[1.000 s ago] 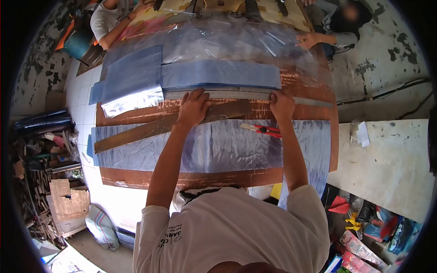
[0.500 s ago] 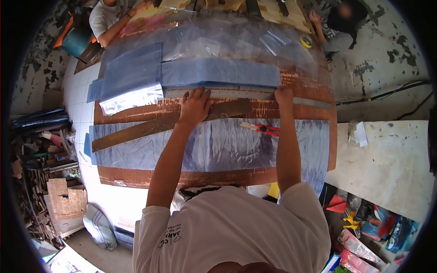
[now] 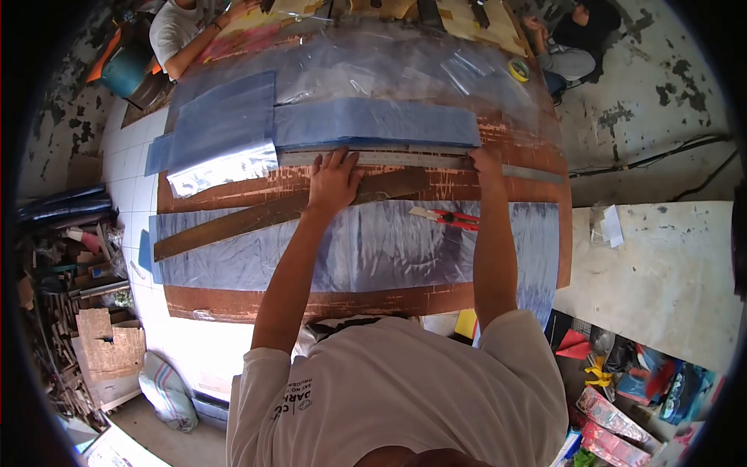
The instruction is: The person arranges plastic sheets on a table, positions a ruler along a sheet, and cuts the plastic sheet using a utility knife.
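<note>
Head view, with clock hours counted around its middle. At eleven o'clock, a left hand (image 3: 334,183) with fingers a bit spread, laid flat on a long metal ruler (image 3: 405,161). At two o'clock, a right hand (image 3: 486,162) with curled fingers, at the same ruler and just beside the right end of a stack of blue plastic strips (image 3: 377,121). Cannot tell if pinching anything there. Stack at twelve o'clock, along the far side of the ruler. Near ten o'clock, a big blue sheet (image 3: 222,109) with a shiny white patch. Aslant from nine o'clock to near twelve, under the left wrist, a flat brown bar (image 3: 233,224). Near three o'clock, beside the right forearm, a red cutter (image 3: 447,218) on a long, wavy, blue-grey plastic sheet (image 3: 389,253). Below everything, a brown table (image 3: 233,307). Far off toward twelve, crumpled clear plastic (image 3: 389,70). Between ten and eleven, another person's white sleeve (image 3: 171,39).
</note>
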The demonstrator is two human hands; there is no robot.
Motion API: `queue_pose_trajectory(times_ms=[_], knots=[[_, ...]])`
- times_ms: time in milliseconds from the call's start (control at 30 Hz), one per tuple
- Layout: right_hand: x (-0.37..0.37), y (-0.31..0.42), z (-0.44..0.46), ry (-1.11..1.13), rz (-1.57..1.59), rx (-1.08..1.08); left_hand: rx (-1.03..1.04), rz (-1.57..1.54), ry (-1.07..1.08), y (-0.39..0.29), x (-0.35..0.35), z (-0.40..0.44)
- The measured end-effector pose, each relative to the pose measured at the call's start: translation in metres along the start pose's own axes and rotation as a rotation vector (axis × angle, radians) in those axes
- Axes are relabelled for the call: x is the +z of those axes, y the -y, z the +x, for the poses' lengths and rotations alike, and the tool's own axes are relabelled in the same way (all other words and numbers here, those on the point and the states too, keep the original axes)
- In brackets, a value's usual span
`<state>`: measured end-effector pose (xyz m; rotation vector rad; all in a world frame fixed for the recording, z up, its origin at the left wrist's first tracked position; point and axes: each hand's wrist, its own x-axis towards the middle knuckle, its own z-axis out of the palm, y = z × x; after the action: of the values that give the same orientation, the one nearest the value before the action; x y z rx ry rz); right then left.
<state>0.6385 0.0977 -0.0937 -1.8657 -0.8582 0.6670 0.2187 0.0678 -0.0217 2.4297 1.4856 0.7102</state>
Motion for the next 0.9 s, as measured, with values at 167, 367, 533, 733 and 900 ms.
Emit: queue_pose_trajectory(times_ms=[167, 367, 533, 733, 900], knots=[[-0.015, 0.024, -0.004, 0.281, 0.274, 0.380, -0.011, -0.008, -0.021, 0.002, 0.006, 0.003], [-0.014, 0.076, -0.043, 0.185, 0.125, 0.447, -0.019, 0.000, -0.017, 0.000, 0.005, 0.005], [-0.019, 0.064, -0.053, 0.167, 0.195, 0.441, -0.023, 0.000, -0.005, 0.002, 0.006, 0.003], [-0.032, 0.037, -0.052, 0.063, 0.315, 0.337, -0.039, 0.031, 0.001, 0.002, 0.003, 0.003], [-0.058, 0.009, -0.042, -0.195, 0.209, -0.001, -0.032, 0.022, 0.005, 0.003, 0.004, 0.002]])
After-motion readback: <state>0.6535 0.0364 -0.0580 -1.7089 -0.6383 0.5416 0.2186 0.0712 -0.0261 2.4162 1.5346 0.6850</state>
